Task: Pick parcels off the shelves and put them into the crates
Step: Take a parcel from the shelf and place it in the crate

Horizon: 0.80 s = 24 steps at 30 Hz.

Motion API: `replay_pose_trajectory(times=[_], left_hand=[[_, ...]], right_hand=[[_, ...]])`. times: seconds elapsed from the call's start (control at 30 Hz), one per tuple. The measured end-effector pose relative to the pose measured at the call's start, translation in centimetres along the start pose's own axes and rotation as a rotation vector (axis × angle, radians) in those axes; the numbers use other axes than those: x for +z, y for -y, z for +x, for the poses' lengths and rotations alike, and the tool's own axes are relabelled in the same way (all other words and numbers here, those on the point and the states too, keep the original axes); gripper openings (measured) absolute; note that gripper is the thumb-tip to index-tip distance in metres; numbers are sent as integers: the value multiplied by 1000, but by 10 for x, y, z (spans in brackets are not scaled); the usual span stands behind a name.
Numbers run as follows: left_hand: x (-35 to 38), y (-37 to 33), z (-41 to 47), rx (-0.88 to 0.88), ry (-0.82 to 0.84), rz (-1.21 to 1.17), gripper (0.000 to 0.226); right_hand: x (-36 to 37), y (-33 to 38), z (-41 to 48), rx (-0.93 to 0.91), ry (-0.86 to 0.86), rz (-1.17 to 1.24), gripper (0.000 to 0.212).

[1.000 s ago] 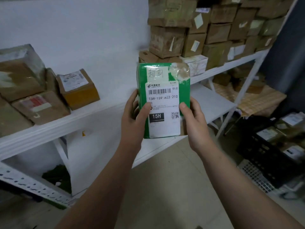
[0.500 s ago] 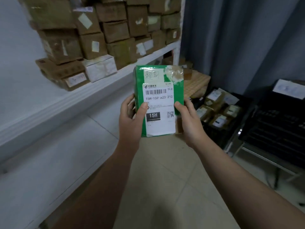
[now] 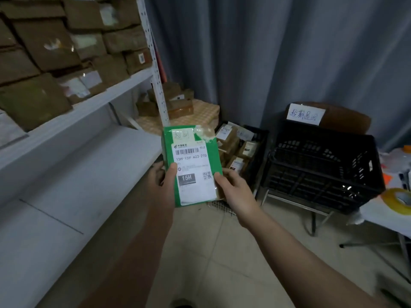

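the green parcel (image 3: 191,165) is in the air, upright, label toward us, well off the shelf (image 3: 89,107) at left and just in front of the crates. the left grip (image 3: 163,185) is clamped on its left edge, thumb over the front. the right grip (image 3: 233,190) is clamped on its lower right corner, thumb on the label.

just beyond the parcel, low down, the small black crate (image 3: 260,156) already holds several brown parcels. to its right the large black crate (image 3: 311,185) stands higher on a metal frame, with a handwritten sign (image 3: 304,114) behind it.

we judge the step in hand to be carrying the parcel over and setting it in. first we should match label to crate; we cannot read the sign well enough to say which one. then we should hold with both grips until the parcel is past the rim, tip it flat and lower it, not drop it, so it neither catches the wall nor lands on edge. the tape roll (image 3: 398,200) on the desk (image 3: 382,214) lies near the large crate, so the right elbow needs care there.
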State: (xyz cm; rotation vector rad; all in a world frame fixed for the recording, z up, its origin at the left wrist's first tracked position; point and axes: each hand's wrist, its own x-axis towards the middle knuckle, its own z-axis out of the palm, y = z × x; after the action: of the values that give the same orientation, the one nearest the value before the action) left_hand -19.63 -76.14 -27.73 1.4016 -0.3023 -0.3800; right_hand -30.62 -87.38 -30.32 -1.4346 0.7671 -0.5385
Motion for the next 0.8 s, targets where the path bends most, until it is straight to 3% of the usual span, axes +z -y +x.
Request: replay_pose_trajectory(times=[0.33,0.53,0.63,0.8], left_hand=[[50,37,125,-74,48,70,12],[67,63,237,-159,135,236,24],[76,85,284,-246,198,294,18],[126,127,327,-380,329,331,36]], right_hand=[[-8,-20,126,81,9,53,32],[20,-35,215,238,65,97,48],[29,-43,257,319,-2,108,42],[-9,-51,317,431,-128,241,48]])
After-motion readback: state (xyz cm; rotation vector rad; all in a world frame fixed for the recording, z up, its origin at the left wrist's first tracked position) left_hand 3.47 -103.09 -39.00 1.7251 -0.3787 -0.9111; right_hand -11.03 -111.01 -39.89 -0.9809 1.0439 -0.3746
